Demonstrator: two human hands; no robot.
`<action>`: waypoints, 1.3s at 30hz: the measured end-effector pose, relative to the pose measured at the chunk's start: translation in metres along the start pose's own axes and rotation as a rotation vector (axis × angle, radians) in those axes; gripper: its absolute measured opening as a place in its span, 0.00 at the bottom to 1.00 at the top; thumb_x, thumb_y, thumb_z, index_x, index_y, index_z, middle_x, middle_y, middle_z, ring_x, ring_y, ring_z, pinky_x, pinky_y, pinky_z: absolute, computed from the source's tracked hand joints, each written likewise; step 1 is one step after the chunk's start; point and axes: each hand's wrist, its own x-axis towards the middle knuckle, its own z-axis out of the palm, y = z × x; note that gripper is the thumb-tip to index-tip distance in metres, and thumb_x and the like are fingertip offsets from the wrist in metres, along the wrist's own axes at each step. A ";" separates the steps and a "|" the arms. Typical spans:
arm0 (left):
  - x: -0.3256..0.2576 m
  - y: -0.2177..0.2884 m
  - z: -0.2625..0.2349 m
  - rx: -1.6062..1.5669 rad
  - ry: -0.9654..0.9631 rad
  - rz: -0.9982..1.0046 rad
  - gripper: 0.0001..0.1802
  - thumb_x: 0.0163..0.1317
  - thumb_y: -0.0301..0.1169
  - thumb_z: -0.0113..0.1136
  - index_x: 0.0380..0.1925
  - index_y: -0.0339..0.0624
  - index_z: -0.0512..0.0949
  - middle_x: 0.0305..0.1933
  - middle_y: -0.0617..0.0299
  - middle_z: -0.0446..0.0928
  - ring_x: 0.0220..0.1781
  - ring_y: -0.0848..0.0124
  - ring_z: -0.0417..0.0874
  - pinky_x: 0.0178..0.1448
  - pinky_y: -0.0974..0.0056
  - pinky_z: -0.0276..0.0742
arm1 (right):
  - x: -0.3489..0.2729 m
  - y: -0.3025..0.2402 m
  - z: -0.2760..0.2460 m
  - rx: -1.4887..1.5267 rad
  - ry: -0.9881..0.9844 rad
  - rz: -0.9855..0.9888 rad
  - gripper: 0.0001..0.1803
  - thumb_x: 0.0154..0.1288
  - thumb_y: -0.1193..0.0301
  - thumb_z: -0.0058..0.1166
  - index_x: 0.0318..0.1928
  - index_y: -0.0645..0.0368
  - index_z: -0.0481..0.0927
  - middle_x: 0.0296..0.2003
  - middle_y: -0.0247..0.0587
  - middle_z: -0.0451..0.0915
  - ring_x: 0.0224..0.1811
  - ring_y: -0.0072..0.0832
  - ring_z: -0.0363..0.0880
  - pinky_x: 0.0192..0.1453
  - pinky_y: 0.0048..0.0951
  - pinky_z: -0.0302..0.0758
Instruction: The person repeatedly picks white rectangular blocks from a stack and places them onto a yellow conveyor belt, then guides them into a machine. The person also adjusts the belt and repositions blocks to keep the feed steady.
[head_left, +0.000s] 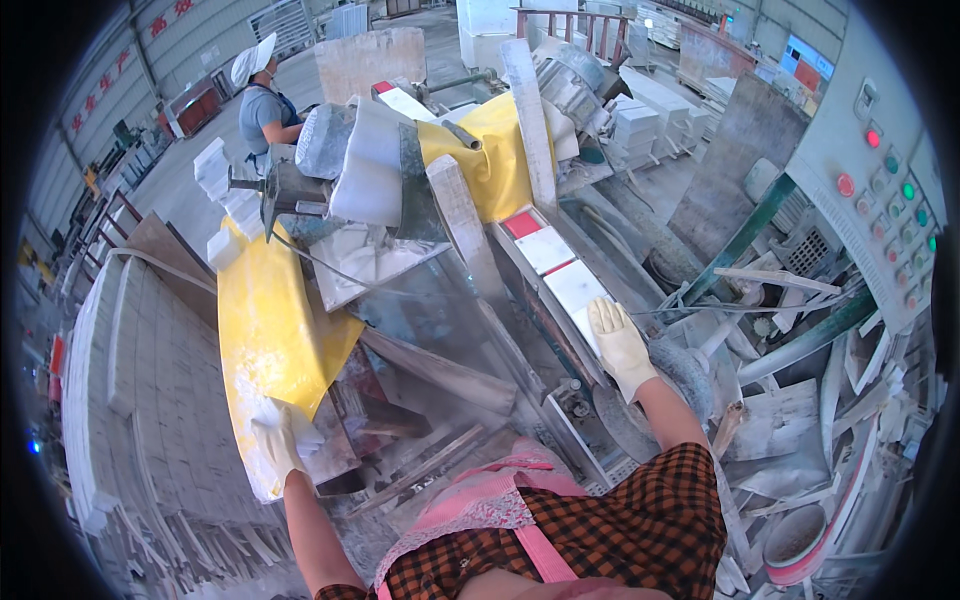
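Note:
My right hand [621, 346], in a pale glove, lies flat with its fingers stretched on a white slab [573, 291] at the near end of a narrow conveyor. Farther up the belt lies another white slab [540, 249], and a red block [521, 224] sits beyond it. At the left, my gloved left hand [276, 446] is closed on a white piece [306, 432] over the near end of a yellow sheet [262, 330]. The glove partly hides that piece, so its full shape does not show.
A control panel [880, 190] with lit buttons stands at the right. Stacked pale slabs [140, 370] line the left side. A yellow cover [495, 150] and motor [570, 85] sit over the conveyor. A co-worker [265, 105] stands at far left. Broken offcuts [780, 435] lie at right.

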 end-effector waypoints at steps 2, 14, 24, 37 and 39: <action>-0.002 0.004 -0.005 -0.089 -0.072 -0.018 0.51 0.66 0.47 0.65 0.78 0.29 0.51 0.79 0.41 0.59 0.77 0.51 0.66 0.77 0.57 0.63 | 0.009 0.003 -0.014 0.120 -0.127 0.098 0.35 0.66 0.66 0.52 0.72 0.62 0.65 0.69 0.54 0.70 0.71 0.43 0.71 0.73 0.44 0.69; -0.021 0.015 -0.023 -0.001 -0.164 0.149 0.51 0.72 0.57 0.55 0.80 0.33 0.47 0.83 0.44 0.52 0.82 0.54 0.58 0.82 0.58 0.54 | 0.139 -0.239 -0.123 2.051 -0.302 0.331 0.21 0.75 0.57 0.57 0.54 0.63 0.79 0.40 0.33 0.81 0.40 0.19 0.76 0.44 0.29 0.74; -0.013 0.026 -0.043 -0.154 -0.277 -0.027 0.51 0.72 0.56 0.55 0.79 0.28 0.48 0.81 0.40 0.55 0.82 0.53 0.59 0.80 0.57 0.60 | 0.177 -0.475 -0.154 1.996 -0.351 -0.098 0.41 0.70 0.51 0.63 0.74 0.60 0.65 0.66 0.49 0.75 0.69 0.36 0.72 0.73 0.33 0.68; 0.040 -0.030 0.008 0.030 -0.006 0.115 0.71 0.46 0.58 0.80 0.76 0.19 0.51 0.78 0.30 0.58 0.81 0.45 0.60 0.83 0.56 0.55 | 0.150 -0.259 -0.063 1.440 -0.087 -0.074 0.23 0.70 0.59 0.58 0.62 0.52 0.82 0.54 0.49 0.82 0.58 0.43 0.81 0.65 0.40 0.75; 0.047 -0.040 0.012 0.029 -0.009 0.112 0.71 0.47 0.60 0.79 0.76 0.19 0.51 0.78 0.30 0.57 0.82 0.45 0.58 0.83 0.56 0.53 | 0.121 -0.175 -0.036 1.435 0.128 0.167 0.19 0.70 0.69 0.55 0.59 0.54 0.84 0.53 0.49 0.83 0.56 0.38 0.83 0.62 0.35 0.76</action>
